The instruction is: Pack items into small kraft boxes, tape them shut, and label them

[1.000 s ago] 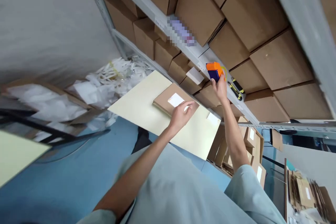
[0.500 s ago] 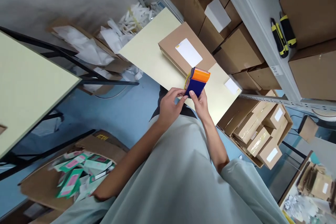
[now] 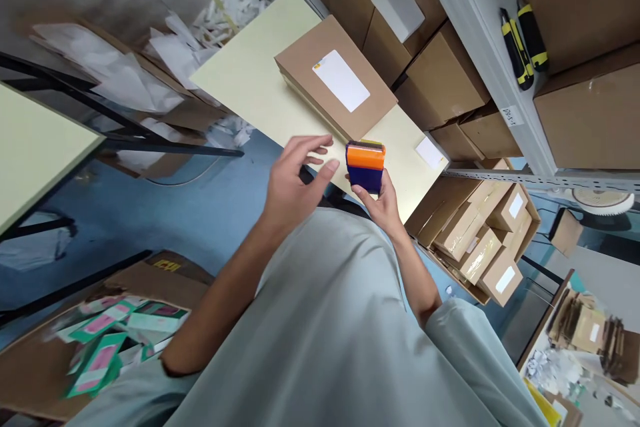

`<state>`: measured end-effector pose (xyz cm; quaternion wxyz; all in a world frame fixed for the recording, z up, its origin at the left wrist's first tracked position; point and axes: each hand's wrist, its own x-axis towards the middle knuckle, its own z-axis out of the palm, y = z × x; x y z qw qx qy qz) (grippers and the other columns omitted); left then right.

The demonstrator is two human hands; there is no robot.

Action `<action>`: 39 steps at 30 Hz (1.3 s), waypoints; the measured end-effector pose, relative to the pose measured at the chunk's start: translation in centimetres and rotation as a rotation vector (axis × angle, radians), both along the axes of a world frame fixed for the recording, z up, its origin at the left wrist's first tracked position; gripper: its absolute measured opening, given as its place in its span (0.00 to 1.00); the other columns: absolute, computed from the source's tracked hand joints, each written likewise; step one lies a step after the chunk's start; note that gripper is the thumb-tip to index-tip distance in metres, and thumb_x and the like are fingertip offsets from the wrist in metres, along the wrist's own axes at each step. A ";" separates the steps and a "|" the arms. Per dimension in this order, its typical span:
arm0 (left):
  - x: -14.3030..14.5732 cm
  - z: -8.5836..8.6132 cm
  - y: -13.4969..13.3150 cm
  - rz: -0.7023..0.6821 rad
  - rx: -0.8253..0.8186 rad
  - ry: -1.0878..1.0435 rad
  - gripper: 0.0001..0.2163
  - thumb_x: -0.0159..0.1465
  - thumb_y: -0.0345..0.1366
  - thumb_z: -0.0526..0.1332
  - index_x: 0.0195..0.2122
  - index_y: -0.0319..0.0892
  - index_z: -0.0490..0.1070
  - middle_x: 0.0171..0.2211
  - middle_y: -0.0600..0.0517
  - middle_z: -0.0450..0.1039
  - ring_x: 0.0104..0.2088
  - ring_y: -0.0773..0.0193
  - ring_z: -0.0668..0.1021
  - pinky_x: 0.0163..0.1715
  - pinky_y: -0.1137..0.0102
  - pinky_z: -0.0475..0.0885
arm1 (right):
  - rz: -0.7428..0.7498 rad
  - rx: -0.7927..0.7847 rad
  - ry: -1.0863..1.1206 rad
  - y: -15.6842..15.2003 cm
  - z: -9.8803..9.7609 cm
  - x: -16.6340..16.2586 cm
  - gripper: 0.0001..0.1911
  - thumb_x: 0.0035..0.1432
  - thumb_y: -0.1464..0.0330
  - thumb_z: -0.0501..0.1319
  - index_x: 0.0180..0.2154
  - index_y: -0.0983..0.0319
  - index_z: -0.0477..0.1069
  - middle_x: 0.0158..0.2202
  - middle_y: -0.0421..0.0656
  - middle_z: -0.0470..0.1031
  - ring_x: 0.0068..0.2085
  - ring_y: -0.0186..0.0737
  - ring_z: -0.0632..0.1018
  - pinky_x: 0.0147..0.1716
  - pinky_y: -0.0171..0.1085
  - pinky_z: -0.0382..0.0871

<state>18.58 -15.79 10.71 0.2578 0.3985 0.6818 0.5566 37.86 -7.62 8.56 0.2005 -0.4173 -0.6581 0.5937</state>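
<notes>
My right hand [image 3: 379, 203] grips a dark blue and orange tape dispenser [image 3: 367, 167], its thumb on the blue face and its orange end up. To the left, my left hand [image 3: 300, 177] is open and holds nothing, thumb and fingers apart, with a gap between it and the dispenser. Just beyond both hands, a flat brown cardboard box [image 3: 305, 57] with a white label [image 3: 342, 81] lies on the pale yellow table [image 3: 250, 73]. The underside of the dispenser is hidden.
Shelving [image 3: 475, 27] with cardboard boxes stands along the right, with two yellow-black cutters [image 3: 517, 50] on it. A large carton [image 3: 445, 207] of boxes sits below. A white slip [image 3: 429, 151] lies at the table's right end. Lower left, a carton [image 3: 30, 367] holds green-pink packets.
My left hand has let go of the dispenser and moved left, its fingers opening. The right hand has turned the dispenser more upright. The whole view has shifted slightly.
</notes>
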 end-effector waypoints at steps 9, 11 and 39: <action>-2.8 6.2 2.0 -0.360 0.050 0.107 0.14 0.75 0.51 0.69 0.55 0.52 0.86 0.53 0.49 0.87 0.56 0.52 0.86 0.54 0.56 0.87 | 0.108 0.187 -0.109 0.3 1.3 4.0 0.32 0.70 0.43 0.74 0.63 0.54 0.74 0.56 0.49 0.86 0.57 0.54 0.87 0.59 0.53 0.87; -2.6 6.7 1.7 -0.380 0.093 0.161 0.10 0.76 0.48 0.69 0.53 0.55 0.87 0.51 0.52 0.88 0.53 0.53 0.87 0.56 0.54 0.86 | 0.132 0.241 -0.122 0.4 1.6 4.7 0.29 0.71 0.45 0.73 0.63 0.53 0.74 0.55 0.49 0.86 0.57 0.54 0.87 0.59 0.53 0.87; -2.1 8.8 -0.3 -0.271 0.066 0.338 0.08 0.78 0.51 0.69 0.48 0.56 0.85 0.40 0.56 0.88 0.37 0.58 0.84 0.45 0.60 0.83 | 0.248 0.641 -0.138 -1.2 3.2 6.2 0.23 0.75 0.51 0.71 0.63 0.53 0.74 0.54 0.51 0.85 0.56 0.58 0.85 0.60 0.58 0.86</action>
